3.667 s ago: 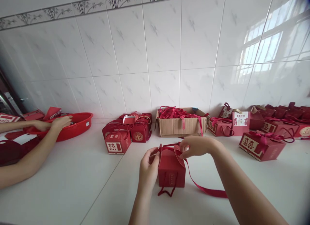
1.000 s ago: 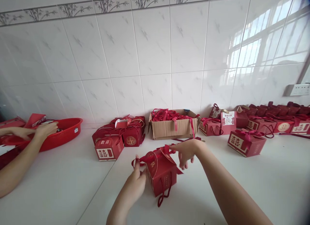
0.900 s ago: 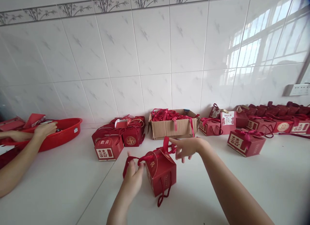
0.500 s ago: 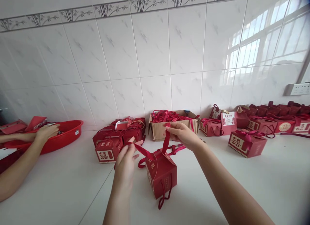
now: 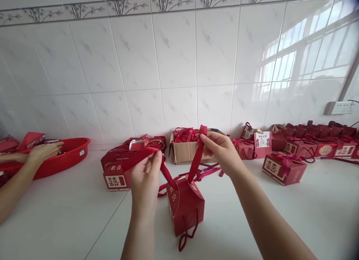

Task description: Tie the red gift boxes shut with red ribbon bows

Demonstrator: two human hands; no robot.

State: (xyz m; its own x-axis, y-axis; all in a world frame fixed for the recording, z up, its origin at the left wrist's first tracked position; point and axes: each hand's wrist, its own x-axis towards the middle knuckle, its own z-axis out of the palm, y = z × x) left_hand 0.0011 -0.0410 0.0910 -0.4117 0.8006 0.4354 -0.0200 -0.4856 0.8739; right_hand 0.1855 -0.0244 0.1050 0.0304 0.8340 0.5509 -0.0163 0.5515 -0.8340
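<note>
A red gift box [image 5: 186, 207] with a folded top and a cord handle stands on the white counter in front of me. Red ribbon [image 5: 195, 161] rises from its top in two strands. My left hand [image 5: 147, 174] pinches the left strand between thumb and fingers, and the loose end trails off leftward. On the other side, my right hand [image 5: 217, 146] pinches the right strand, its short end folded above the fingertips. Both strands look taut in a V over the box. More ribbon lies on the counter just behind it.
A cardboard box [image 5: 183, 152] full of red ribbon stands by the tiled wall. Finished red boxes [image 5: 116, 179] cluster to its left, and one tied with a bow [image 5: 284, 170] sits right, before further rows. At far left another person's hand [image 5: 46, 151] is over a red basin [image 5: 75, 153].
My left hand has risen and turned, now pinching its strand higher. The right hand has shifted slightly right, and the strands spread upward. The other person's hand has moved slightly.
</note>
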